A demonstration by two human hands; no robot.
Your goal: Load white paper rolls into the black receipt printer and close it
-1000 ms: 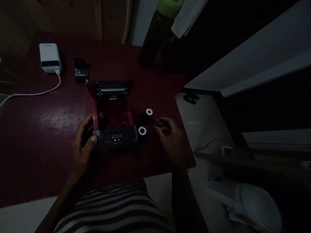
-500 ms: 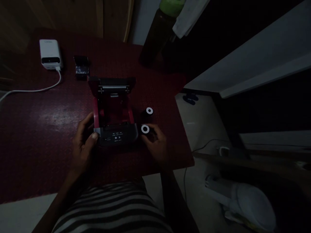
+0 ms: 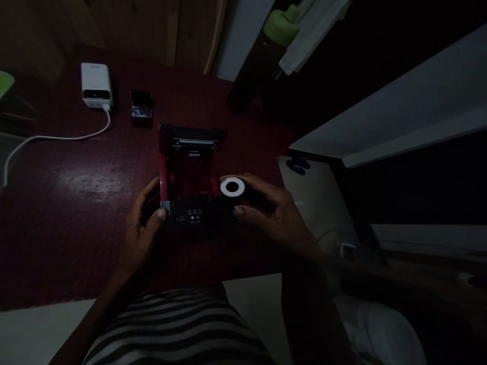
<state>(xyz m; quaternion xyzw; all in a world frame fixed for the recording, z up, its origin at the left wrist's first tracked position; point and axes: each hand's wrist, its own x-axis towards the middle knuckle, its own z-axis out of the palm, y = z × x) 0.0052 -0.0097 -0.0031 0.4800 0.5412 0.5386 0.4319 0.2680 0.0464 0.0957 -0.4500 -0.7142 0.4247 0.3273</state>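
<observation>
A small black and red label printer (image 3: 190,215) rests on the table with its lid (image 3: 196,136) tipped up, so its red inner bay (image 3: 190,177) shows. My left hand (image 3: 144,220) grips the printer's left side, thumb on the front corner and fingers along the wall. Pinched between thumb and fingers of my right hand (image 3: 268,205) is a paper roll (image 3: 233,187) with a white end face and dark side. The roll is held up over the printer's right edge, its hole facing me. The second roll is hidden from view.
A white power bank (image 3: 96,83) with a plugged-in white cable (image 3: 68,138) lies on the dark red table (image 3: 87,228). Near it sits a small open black case (image 3: 142,110). A green-capped bottle (image 3: 253,66) stands at the back right. Slippers (image 3: 298,166) lie on the floor.
My right hand has raised the paper roll from beside the printer toward the camera and slightly rightward. My left hand stays on the printer. The view has shifted slightly, and the second roll no longer shows.
</observation>
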